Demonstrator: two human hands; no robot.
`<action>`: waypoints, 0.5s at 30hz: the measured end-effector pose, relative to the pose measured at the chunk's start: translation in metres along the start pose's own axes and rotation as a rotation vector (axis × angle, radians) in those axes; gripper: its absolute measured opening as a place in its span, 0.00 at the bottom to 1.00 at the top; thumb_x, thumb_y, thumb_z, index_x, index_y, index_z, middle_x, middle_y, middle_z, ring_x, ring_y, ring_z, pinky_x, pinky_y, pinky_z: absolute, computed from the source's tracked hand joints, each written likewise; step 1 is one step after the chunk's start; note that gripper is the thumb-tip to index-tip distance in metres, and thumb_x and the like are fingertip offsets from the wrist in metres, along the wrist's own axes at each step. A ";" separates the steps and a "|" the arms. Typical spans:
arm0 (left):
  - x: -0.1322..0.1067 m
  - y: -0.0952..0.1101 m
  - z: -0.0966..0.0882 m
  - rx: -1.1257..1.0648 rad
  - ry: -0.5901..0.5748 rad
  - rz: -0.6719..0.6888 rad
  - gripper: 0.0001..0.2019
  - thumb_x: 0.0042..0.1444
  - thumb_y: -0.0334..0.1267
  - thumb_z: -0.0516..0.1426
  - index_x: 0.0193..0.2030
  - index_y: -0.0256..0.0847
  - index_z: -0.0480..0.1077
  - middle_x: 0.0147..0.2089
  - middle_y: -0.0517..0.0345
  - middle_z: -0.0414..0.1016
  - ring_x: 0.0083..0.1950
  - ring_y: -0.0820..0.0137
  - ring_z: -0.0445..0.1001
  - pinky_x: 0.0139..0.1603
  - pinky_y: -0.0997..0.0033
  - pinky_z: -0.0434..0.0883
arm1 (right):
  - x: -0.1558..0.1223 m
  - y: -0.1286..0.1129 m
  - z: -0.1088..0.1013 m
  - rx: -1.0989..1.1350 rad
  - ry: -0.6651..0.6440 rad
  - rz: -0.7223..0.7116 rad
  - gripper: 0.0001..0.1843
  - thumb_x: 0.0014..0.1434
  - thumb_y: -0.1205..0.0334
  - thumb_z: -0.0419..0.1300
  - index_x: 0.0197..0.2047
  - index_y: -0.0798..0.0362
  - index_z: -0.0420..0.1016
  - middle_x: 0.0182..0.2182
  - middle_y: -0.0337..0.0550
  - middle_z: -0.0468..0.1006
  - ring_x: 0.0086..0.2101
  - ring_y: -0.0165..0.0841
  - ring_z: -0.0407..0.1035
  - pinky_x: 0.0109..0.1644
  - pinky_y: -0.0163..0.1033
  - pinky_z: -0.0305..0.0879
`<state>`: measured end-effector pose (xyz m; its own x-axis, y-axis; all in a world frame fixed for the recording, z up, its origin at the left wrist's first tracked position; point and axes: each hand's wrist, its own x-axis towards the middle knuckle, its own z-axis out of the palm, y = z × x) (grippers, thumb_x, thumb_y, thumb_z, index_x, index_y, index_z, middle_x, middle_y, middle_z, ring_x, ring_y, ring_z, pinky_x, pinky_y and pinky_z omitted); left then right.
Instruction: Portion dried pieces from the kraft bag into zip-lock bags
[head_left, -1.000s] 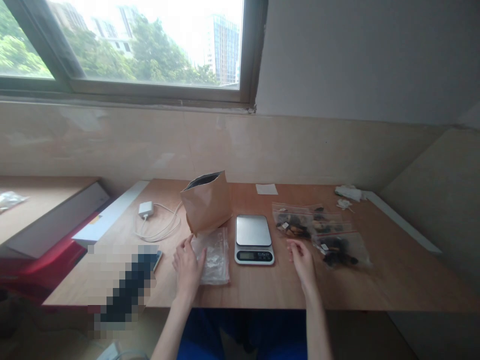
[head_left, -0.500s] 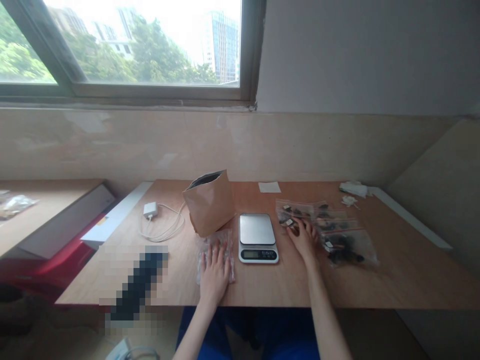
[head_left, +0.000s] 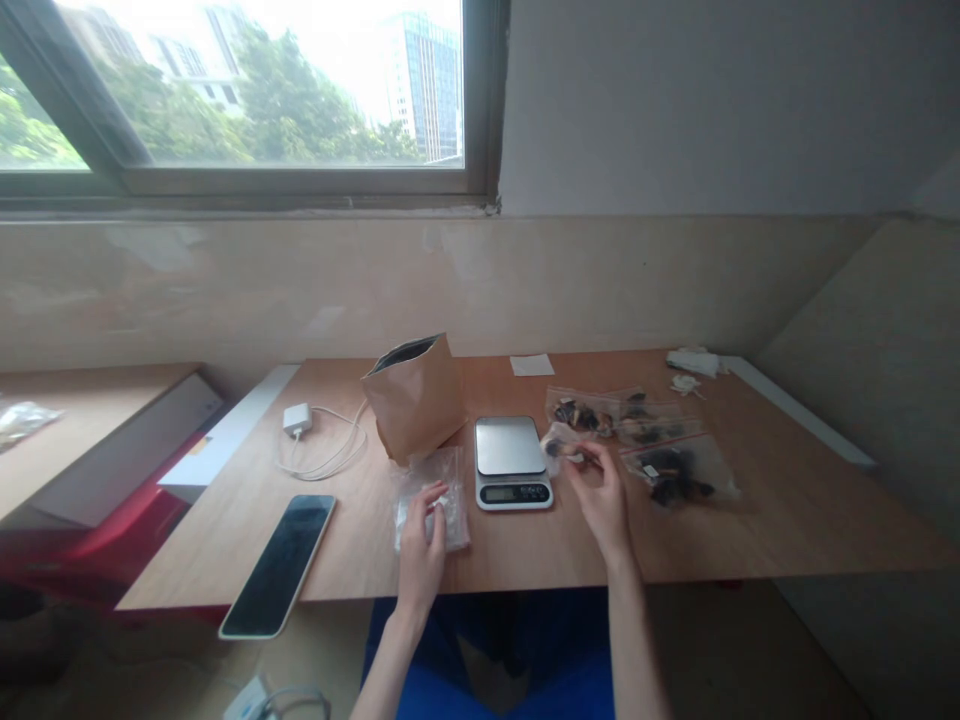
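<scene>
My right hand (head_left: 598, 490) pinches a small clear plastic bag (head_left: 556, 441) with something dark and brownish in it, just right of the kitchen scale (head_left: 511, 449). My left hand (head_left: 424, 538), fingers loosely bent and apart, is over a stack of clear plastic bags (head_left: 452, 480) left of the scale; I cannot tell how firmly it touches them. Beyond my right hand lie several zip bags: one with dark and tan pieces (head_left: 581, 413), another behind it (head_left: 654, 424), and one with black contents (head_left: 676, 475). The scale's metal plate bears nothing.
An open brown paper pouch (head_left: 416, 400) stands behind the clear bags. To the left are a white charger (head_left: 297, 419) with its cable and a phone (head_left: 279, 567) overhanging the front edge. White paper (head_left: 532, 365) and a white bundle (head_left: 694, 362) lie at the back.
My right hand has lifted a small bag from among the zip bags and brought it toward the scale. My left hand's flat fingers have bent and risen somewhat.
</scene>
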<state>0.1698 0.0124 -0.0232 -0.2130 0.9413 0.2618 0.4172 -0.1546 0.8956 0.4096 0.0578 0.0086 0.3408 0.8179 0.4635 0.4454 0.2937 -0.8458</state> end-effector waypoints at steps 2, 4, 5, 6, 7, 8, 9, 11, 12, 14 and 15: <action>-0.001 0.027 -0.005 -0.152 0.009 -0.066 0.14 0.59 0.45 0.48 0.45 0.41 0.68 0.45 0.51 0.73 0.46 0.65 0.72 0.47 0.65 0.68 | -0.007 -0.030 0.002 0.005 -0.200 -0.080 0.08 0.51 0.62 0.60 0.37 0.50 0.71 0.39 0.44 0.74 0.43 0.38 0.68 0.52 0.46 0.61; 0.002 0.051 -0.009 -0.319 -0.042 -0.144 0.17 0.59 0.49 0.48 0.44 0.40 0.68 0.36 0.55 0.72 0.35 0.70 0.71 0.39 0.70 0.68 | -0.014 -0.056 0.006 0.046 -0.412 -0.125 0.08 0.51 0.67 0.59 0.37 0.49 0.72 0.42 0.43 0.75 0.49 0.37 0.66 0.55 0.45 0.59; 0.006 0.060 -0.011 -0.413 -0.114 -0.183 0.20 0.59 0.52 0.46 0.41 0.39 0.69 0.32 0.57 0.71 0.31 0.72 0.69 0.34 0.72 0.67 | -0.017 -0.067 0.009 0.062 -0.499 -0.129 0.09 0.51 0.68 0.58 0.37 0.48 0.72 0.43 0.42 0.75 0.51 0.37 0.65 0.57 0.45 0.58; 0.009 0.066 -0.012 -0.509 -0.216 -0.229 0.23 0.58 0.56 0.44 0.36 0.38 0.70 0.29 0.58 0.69 0.27 0.73 0.67 0.30 0.73 0.66 | -0.020 -0.076 0.012 0.077 -0.566 -0.123 0.10 0.52 0.71 0.57 0.37 0.48 0.73 0.44 0.41 0.75 0.53 0.36 0.63 0.58 0.45 0.57; 0.012 0.069 -0.013 -0.585 -0.321 -0.307 0.27 0.57 0.59 0.42 0.32 0.37 0.70 0.25 0.58 0.67 0.25 0.73 0.66 0.27 0.73 0.65 | -0.023 -0.083 0.016 0.090 -0.621 -0.115 0.13 0.52 0.73 0.54 0.37 0.47 0.73 0.45 0.40 0.75 0.55 0.35 0.62 0.59 0.45 0.57; 0.015 0.070 -0.014 -0.623 -0.392 -0.384 0.29 0.55 0.62 0.42 0.30 0.38 0.69 0.23 0.59 0.66 0.24 0.73 0.66 0.26 0.73 0.64 | -0.026 -0.088 0.019 0.100 -0.665 -0.109 0.16 0.52 0.75 0.52 0.36 0.47 0.74 0.46 0.40 0.75 0.56 0.34 0.60 0.60 0.45 0.55; 0.016 0.069 -0.014 -0.627 -0.411 -0.441 0.28 0.53 0.63 0.45 0.29 0.38 0.70 0.22 0.60 0.67 0.24 0.72 0.67 0.26 0.72 0.65 | -0.029 -0.092 0.023 0.110 -0.702 -0.106 0.19 0.51 0.77 0.50 0.36 0.47 0.75 0.47 0.39 0.75 0.57 0.33 0.60 0.61 0.45 0.54; 0.015 0.065 -0.012 -0.602 -0.354 -0.484 0.23 0.47 0.60 0.55 0.32 0.39 0.72 0.27 0.57 0.72 0.31 0.69 0.71 0.33 0.71 0.68 | -0.035 -0.097 0.029 0.128 -0.759 -0.110 0.23 0.50 0.80 0.46 0.36 0.47 0.76 0.47 0.38 0.76 0.56 0.32 0.61 0.62 0.44 0.54; 0.013 0.063 -0.011 -0.594 -0.301 -0.476 0.21 0.46 0.56 0.58 0.34 0.39 0.73 0.32 0.55 0.75 0.37 0.67 0.73 0.38 0.70 0.69 | -0.037 -0.098 0.031 0.135 -0.780 -0.115 0.24 0.50 0.80 0.46 0.36 0.47 0.77 0.46 0.39 0.76 0.56 0.31 0.61 0.62 0.44 0.54; 0.009 0.060 -0.008 -0.615 -0.215 -0.461 0.20 0.45 0.53 0.60 0.38 0.38 0.73 0.41 0.52 0.76 0.46 0.64 0.72 0.45 0.69 0.68 | -0.040 -0.101 0.032 0.150 -0.804 -0.121 0.23 0.51 0.79 0.46 0.36 0.47 0.77 0.45 0.39 0.77 0.55 0.31 0.62 0.61 0.44 0.55; 0.007 0.059 -0.006 -0.630 -0.178 -0.465 0.20 0.46 0.52 0.59 0.38 0.38 0.73 0.43 0.51 0.76 0.47 0.63 0.72 0.46 0.69 0.67 | -0.041 -0.102 0.031 0.158 -0.812 -0.116 0.23 0.52 0.78 0.46 0.37 0.48 0.77 0.45 0.40 0.77 0.55 0.32 0.62 0.61 0.44 0.54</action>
<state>0.1872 0.0076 0.0334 -0.0760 0.9765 -0.2019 -0.2684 0.1750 0.9473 0.3246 0.0098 0.0681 -0.4299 0.8628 0.2661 0.2993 0.4143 -0.8595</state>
